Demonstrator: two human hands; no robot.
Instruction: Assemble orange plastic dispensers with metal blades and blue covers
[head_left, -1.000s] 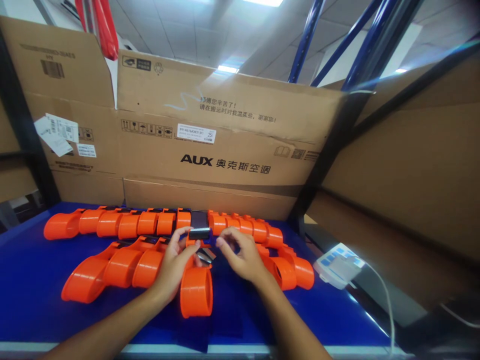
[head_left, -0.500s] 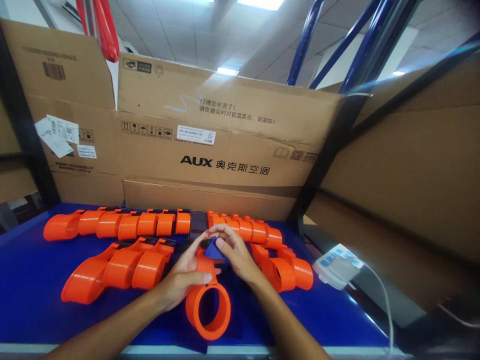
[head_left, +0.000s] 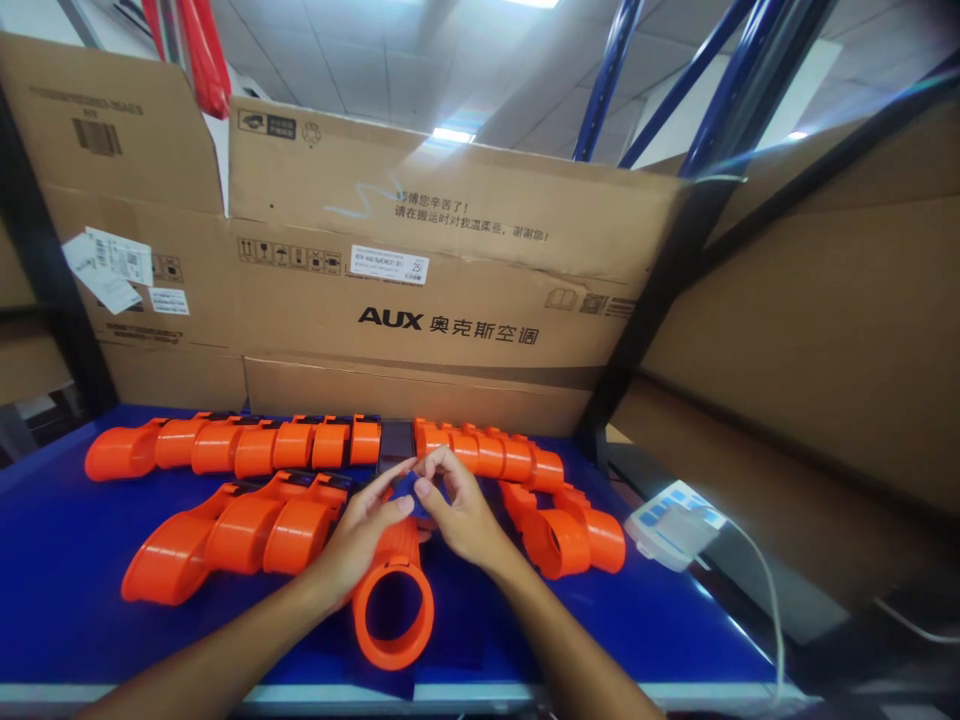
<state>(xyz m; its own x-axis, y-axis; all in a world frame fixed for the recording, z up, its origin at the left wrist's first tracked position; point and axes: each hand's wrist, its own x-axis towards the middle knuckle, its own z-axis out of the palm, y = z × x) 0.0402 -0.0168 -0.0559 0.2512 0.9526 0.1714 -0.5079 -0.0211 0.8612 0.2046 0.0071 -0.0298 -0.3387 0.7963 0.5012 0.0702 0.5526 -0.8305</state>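
Before me, an orange plastic ring-shaped holder (head_left: pixel 397 547) hangs with its round opening facing me and its flat stem pointing away. My left hand (head_left: pixel 358 540) is closed around the upper end of the stem, its thumb pressed on a small dark blue piece (head_left: pixel 406 486). The thumb and fingers of my right hand (head_left: pixel 465 515) pinch that blue piece from the other side. Both hands' fingertips nearly meet above it. Partly hidden by the fingers, the blue piece's full shape and its join to the stem cannot be made out.
Rows of similar orange holders (head_left: pixel 235 535) lie left and right on the blue tabletop (head_left: pixel 67 560), and along its back. A dark box (head_left: pixel 397 443) stands between the back rows. Cardboard (head_left: pixel 315 330) walls the rear. At right sits a white power strip (head_left: pixel 675 525) with a cable.
The orange ring has swung slightly left and turned to face me more squarely. My left thumb has moved up from the stem onto the blue piece.
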